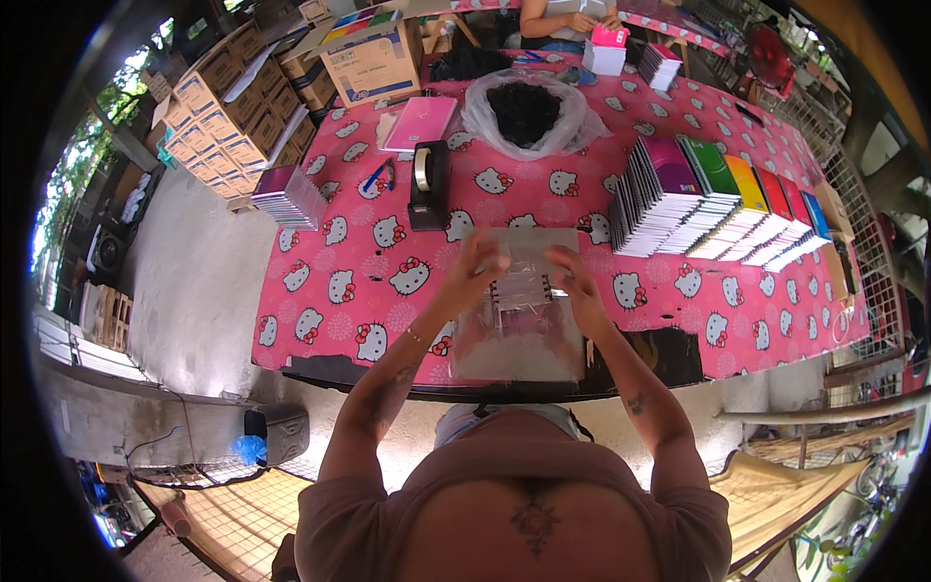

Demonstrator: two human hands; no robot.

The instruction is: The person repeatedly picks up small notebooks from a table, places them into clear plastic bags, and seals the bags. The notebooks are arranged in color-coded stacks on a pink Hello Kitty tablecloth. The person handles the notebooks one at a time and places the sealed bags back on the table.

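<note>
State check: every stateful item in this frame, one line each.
left hand: gripping the clear plastic bag
right hand: gripping the same bag
clear plastic bag: held up, a dark clip at its middle
tape dispenser: upright, roll loaded
cardboard box: flaps open
notebooks: fanned in rows

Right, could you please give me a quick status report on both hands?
Left hand and right hand both gripping clear plastic bag. Small stack inside it. Tape dispenser beyond, clear of hands.

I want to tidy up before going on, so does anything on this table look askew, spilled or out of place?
Nothing is spilled or damaged. The row of notebook stacks leans and fans out to one side, and scissors lie loose near the tape dispenser. Both hands, left hand and right hand, grip a clear plastic bag.
</note>
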